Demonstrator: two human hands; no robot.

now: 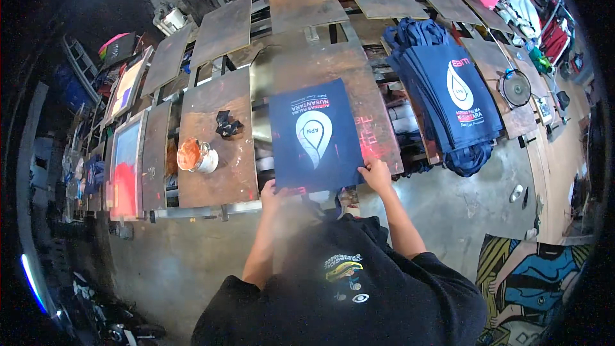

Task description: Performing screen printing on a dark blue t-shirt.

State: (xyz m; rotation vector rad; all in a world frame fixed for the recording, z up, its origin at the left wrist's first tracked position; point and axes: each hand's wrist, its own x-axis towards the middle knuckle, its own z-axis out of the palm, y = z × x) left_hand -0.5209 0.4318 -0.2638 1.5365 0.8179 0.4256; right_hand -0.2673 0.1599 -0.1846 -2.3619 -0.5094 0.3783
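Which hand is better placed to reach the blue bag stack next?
Probably right: the right hand holds the printed blue cloth by its near right corner, nearer the blue bag stack. The left hand, at the near left corner, is farther away.

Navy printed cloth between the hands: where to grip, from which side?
Probably the two near corners, coming from the wearer's side. The navy cloth lies flat and thin, so its edge offers the natural pinch, and spaced corners should limit sagging. The left hand and right hand are at those corners.
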